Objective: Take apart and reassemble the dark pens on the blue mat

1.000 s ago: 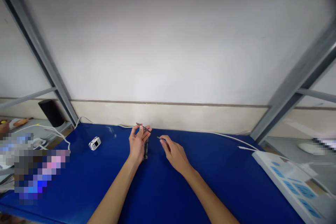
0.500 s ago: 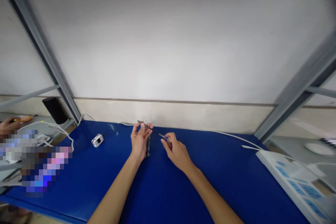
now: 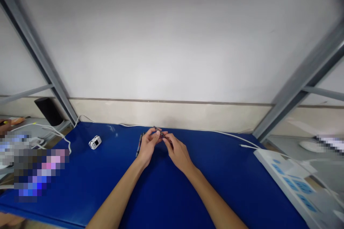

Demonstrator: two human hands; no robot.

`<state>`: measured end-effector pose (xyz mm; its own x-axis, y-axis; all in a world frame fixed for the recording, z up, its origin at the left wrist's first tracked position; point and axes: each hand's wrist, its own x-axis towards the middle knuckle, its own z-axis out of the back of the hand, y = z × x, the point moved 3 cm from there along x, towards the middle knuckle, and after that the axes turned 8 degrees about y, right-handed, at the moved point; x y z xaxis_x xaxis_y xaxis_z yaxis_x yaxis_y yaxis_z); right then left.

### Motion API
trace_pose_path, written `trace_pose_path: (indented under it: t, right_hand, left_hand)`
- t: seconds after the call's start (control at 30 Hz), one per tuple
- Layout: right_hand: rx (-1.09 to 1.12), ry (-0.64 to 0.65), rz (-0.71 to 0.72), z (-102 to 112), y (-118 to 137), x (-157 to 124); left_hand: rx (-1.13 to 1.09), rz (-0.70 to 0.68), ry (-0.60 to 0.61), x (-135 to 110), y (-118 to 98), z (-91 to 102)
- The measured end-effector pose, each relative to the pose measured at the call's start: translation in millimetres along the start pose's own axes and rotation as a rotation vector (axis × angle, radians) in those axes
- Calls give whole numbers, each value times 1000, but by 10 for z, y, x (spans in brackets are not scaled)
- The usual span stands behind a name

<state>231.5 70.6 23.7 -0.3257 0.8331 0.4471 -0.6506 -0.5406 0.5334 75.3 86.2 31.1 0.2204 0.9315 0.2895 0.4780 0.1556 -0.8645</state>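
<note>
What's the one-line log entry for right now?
left hand: holding dark slim piece | right hand: alongside, grip unclear | white device: on blue table

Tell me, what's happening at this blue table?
A person's left hand is pinching a slim dark piece above the blue table, and the right hand meets it at the near end. Whatever the right hand may be holding is too small to make out. Dark pen-like items lie beside the left hand. Farther left sits a small white gadget, and a white power strip is at the right.
</note>
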Motion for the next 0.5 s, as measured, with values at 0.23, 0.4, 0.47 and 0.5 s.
trace_pose_path:
  t: [0.23,0.4,0.47,0.5]
  right_hand:
    - [119,-4,-3,26,18,12]
    - [69,14,11,8,15,0]
    - [48,12,21,9,17,-1]
    - [43,4,25,13,18,0]
  left_hand:
    - [107,-30,-6,-4,-1,22]
    - [114,-7,-69,-5,-5,48]
    - [83,5,-53,-6,-15,50]
    - [42,5,-25,-5,-22,45]
